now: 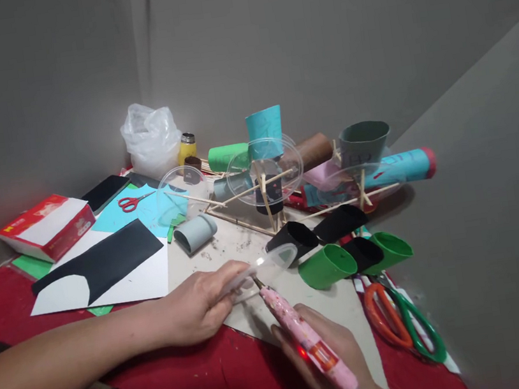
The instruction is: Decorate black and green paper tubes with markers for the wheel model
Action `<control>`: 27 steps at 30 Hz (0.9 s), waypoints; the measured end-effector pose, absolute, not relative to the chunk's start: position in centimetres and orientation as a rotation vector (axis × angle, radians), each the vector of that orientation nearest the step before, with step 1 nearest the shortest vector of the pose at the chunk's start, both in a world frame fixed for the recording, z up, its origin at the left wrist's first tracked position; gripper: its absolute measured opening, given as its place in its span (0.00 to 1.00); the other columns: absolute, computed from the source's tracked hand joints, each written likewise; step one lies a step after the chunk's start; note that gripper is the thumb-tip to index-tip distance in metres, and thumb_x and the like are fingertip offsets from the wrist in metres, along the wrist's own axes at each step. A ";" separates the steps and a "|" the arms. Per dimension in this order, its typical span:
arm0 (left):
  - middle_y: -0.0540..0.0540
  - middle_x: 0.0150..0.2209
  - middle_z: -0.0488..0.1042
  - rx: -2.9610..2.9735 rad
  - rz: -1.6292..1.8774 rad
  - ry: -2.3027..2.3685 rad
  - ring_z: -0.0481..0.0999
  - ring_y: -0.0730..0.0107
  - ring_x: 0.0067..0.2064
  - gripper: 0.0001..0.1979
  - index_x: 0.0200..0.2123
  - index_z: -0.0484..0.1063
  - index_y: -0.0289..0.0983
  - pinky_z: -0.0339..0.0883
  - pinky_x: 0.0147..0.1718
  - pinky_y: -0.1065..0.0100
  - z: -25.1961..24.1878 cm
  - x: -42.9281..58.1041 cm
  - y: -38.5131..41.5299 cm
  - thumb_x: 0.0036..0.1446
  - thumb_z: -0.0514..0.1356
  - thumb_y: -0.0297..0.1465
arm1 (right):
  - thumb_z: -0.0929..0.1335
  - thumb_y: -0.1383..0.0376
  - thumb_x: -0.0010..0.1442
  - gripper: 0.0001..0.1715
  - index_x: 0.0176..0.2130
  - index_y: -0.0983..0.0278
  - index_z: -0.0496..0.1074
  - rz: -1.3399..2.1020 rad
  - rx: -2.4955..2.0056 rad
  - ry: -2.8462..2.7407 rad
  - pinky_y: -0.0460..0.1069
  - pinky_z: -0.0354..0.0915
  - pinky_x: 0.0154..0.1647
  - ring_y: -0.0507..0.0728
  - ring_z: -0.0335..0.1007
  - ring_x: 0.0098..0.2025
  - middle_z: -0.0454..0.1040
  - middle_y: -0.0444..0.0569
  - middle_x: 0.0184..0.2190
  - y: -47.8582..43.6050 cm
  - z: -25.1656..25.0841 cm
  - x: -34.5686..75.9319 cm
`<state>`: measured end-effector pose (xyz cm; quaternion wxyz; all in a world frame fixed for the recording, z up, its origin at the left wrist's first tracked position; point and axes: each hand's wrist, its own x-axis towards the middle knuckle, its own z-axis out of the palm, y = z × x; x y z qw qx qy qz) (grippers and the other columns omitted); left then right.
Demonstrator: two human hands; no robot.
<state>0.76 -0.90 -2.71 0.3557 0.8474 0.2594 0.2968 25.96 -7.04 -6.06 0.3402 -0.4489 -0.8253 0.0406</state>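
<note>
My left hand (200, 302) is closed on the edge of a clear plastic lid (275, 258), held tilted above the grey board. In my right hand (340, 337) is a pink glue gun (303, 333) with a small red light glowing on its side. The nozzle points up and left and reaches the lid's rim near my left fingertips; whether glue is coming out is too small to tell. Just beyond the lid lie a black paper tube (295, 241) and a green paper tube (327, 266). A grey paper tube (196, 232) rests farther left.
A stick frame (263, 187) with clear round lids stands at the back. Orange-handled scissors (385, 315) and green-handled scissors (423, 326) lie at right. At left are a red tissue box (49, 227), black paper (118, 259) and small red scissors (130, 203). A plastic bag (150, 139) sits behind.
</note>
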 end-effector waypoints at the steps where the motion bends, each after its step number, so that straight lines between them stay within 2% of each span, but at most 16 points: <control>1: 0.41 0.45 0.79 2.187 0.756 0.727 0.81 0.61 0.42 0.19 0.55 0.66 0.36 0.74 0.41 0.64 -2.6 0.7 -1.0 0.61 0.52 0.22 | 0.66 0.66 0.67 0.07 0.35 0.62 0.71 0.071 -1.159 -2.171 0.43 0.60 0.22 0.49 0.66 0.21 0.67 0.41 0.23 -7.0 -6.3 26.1; 3: 0.44 0.38 0.78 2.172 0.779 0.786 0.79 0.65 0.36 0.13 0.48 0.69 0.36 0.71 0.36 0.66 -2.3 0.7 -1.0 0.61 0.53 0.24 | 0.66 0.66 0.68 0.10 0.32 0.61 0.69 0.042 -1.128 -2.225 0.44 0.58 0.21 0.48 0.65 0.21 0.66 0.41 0.23 -6.9 -6.7 26.4; 7: 0.44 0.40 0.80 2.070 0.956 0.692 0.79 0.67 0.39 0.10 0.47 0.73 0.36 0.71 0.38 0.69 -2.3 0.9 -1.0 0.64 0.55 0.27 | 0.65 0.67 0.68 0.07 0.36 0.62 0.71 0.062 -1.123 -2.242 0.44 0.61 0.22 0.50 0.68 0.22 0.68 0.42 0.24 -6.9 -6.5 26.5; 11: 0.39 0.49 0.81 2.034 1.009 0.602 0.80 0.63 0.49 0.17 0.56 0.73 0.35 0.72 0.49 0.65 -2.9 1.3 -0.8 0.64 0.59 0.27 | 0.65 0.66 0.68 0.06 0.39 0.61 0.73 0.214 -1.170 -2.116 0.45 0.64 0.23 0.52 0.69 0.23 0.69 0.44 0.24 -7.1 -5.8 26.2; 13: 0.38 0.54 0.79 2.065 0.997 0.568 0.79 0.61 0.54 0.22 0.60 0.71 0.37 0.71 0.55 0.62 -3.3 1.4 -0.8 0.63 0.57 0.24 | 0.65 0.65 0.68 0.07 0.38 0.61 0.73 0.269 -1.182 -2.085 0.45 0.65 0.23 0.52 0.70 0.23 0.70 0.44 0.23 -7.1 -5.5 26.0; 16: 0.38 0.60 0.75 2.083 0.933 0.553 0.76 0.60 0.60 0.29 0.66 0.65 0.39 0.68 0.59 0.60 -3.8 1.4 -0.8 0.63 0.54 0.21 | 0.65 0.65 0.68 0.06 0.42 0.62 0.73 0.279 -1.211 -2.089 0.45 0.66 0.24 0.52 0.71 0.24 0.71 0.44 0.24 -6.9 -5.4 26.0; 18: 0.39 0.60 0.75 2.054 0.857 0.592 0.77 0.61 0.58 0.30 0.68 0.62 0.39 0.70 0.57 0.61 -3.7 1.3 -0.9 0.63 0.53 0.22 | 0.66 0.66 0.68 0.06 0.42 0.63 0.73 0.239 -1.205 -2.137 0.44 0.66 0.26 0.51 0.71 0.25 0.72 0.44 0.26 -6.8 -5.7 26.2; 20: 0.40 0.57 0.78 2.018 0.785 0.645 0.80 0.64 0.51 0.30 0.69 0.60 0.38 0.73 0.52 0.63 -3.4 1.1 -0.8 0.65 0.52 0.23 | 0.66 0.66 0.67 0.05 0.38 0.63 0.71 0.164 -1.201 -2.181 0.43 0.63 0.25 0.50 0.69 0.24 0.70 0.43 0.25 -6.7 -6.0 26.5; 23: 0.40 0.54 0.79 1.988 0.730 0.681 0.80 0.65 0.48 0.26 0.68 0.61 0.37 0.73 0.50 0.63 -2.5 0.9 -0.6 0.67 0.52 0.27 | 0.63 0.68 0.68 0.12 0.31 0.61 0.67 0.065 -1.147 -2.266 0.44 0.56 0.20 0.48 0.66 0.20 0.66 0.41 0.22 -6.7 -6.2 26.9; 27: 0.39 0.49 0.80 1.850 0.681 0.697 0.80 0.63 0.45 0.24 0.66 0.62 0.35 0.75 0.43 0.63 -1.7 0.9 -0.6 0.69 0.52 0.33 | 0.60 0.70 0.70 0.16 0.31 0.61 0.67 0.037 -1.125 -2.280 0.45 0.57 0.22 0.48 0.66 0.21 0.67 0.42 0.22 -6.7 -6.4 26.9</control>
